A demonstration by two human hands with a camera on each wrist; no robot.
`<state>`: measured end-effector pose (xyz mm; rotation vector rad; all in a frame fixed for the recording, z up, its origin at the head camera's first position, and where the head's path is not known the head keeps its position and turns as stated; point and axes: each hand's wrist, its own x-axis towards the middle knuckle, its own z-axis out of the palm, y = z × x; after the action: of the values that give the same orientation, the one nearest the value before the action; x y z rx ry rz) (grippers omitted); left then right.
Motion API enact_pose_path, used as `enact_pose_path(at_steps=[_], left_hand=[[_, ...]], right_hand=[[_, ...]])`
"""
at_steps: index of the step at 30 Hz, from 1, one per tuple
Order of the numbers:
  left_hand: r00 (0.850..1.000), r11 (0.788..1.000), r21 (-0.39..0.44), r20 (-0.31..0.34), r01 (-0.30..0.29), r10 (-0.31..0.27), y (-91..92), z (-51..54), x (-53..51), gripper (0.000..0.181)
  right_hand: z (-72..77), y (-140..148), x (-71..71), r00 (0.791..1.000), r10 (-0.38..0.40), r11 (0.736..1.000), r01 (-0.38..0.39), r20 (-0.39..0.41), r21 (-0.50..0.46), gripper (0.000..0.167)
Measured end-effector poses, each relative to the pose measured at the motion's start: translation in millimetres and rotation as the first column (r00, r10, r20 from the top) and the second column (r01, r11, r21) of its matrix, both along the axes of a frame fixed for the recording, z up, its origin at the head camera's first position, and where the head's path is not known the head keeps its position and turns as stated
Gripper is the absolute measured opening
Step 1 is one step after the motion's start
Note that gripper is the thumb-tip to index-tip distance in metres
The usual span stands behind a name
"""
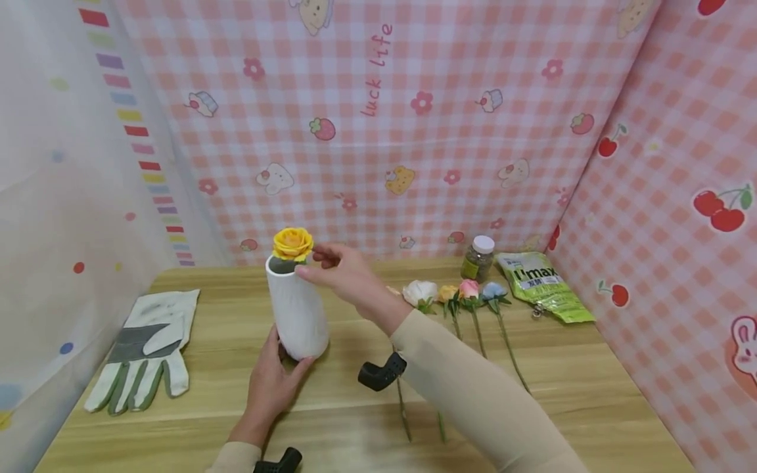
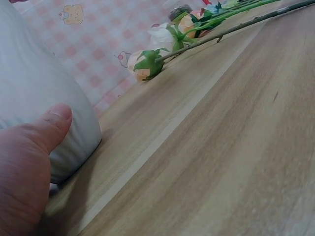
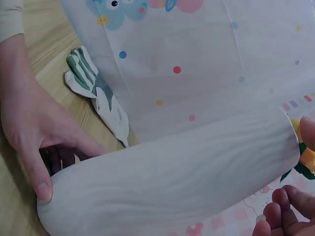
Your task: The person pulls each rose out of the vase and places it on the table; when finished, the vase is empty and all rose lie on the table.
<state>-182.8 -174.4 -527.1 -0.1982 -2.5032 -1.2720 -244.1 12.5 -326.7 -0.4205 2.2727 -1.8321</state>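
A white ribbed vase [image 1: 298,312] stands on the table, leaning slightly in the head view. My left hand [image 1: 275,382] grips it low down, its thumb [image 2: 60,115] on the vase's side in the left wrist view. A yellow rose [image 1: 292,244] sits in the vase's mouth, its bloom just above the rim and its stem hidden inside. Beside the bloom is my right hand [image 1: 345,272], thumb near the rim and fingers loosely bent and apart from the thumb. In the right wrist view the rose [image 3: 306,160] shows partly behind the right thumb.
Right of the vase lie several stemmed flowers: a white one [image 1: 420,293], a pink one [image 1: 469,288], a blue one [image 1: 493,290] and a peach one [image 2: 143,66]. Behind them are a lidded jar [image 1: 478,258] and a green packet [image 1: 547,289]. A work glove [image 1: 144,351] lies left.
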Motion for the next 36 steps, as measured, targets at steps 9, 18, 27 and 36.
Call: enact_pose_path(at_steps=[9,18,27,36], left_hand=[[0.999,1.0,0.012,0.052,0.001,-0.002,-1.4,0.4,-1.0,0.095],[0.999,1.0,-0.011,0.05,-0.009,0.01,-1.0,0.0,-1.3,0.094],[0.998,1.0,-0.001,0.054,-0.015,0.015,-0.3,1.2,-1.6,0.094],[0.999,1.0,0.01,0.052,-0.002,0.001,-0.1,1.7,-1.6,0.094]], right_hand=[[3.7,-22.3,-2.6,0.999,-0.014,0.998,0.017,0.044,-0.069,0.036],[5.8,-32.1,-2.6,0.987,-0.111,0.985,0.124,0.112,-0.118,0.039],[14.3,-26.3,-1.8,0.993,-0.117,0.978,0.116,0.002,-0.172,0.045],[21.7,-17.0,1.8,0.988,-0.077,0.965,0.04,-0.133,-0.259,0.044]])
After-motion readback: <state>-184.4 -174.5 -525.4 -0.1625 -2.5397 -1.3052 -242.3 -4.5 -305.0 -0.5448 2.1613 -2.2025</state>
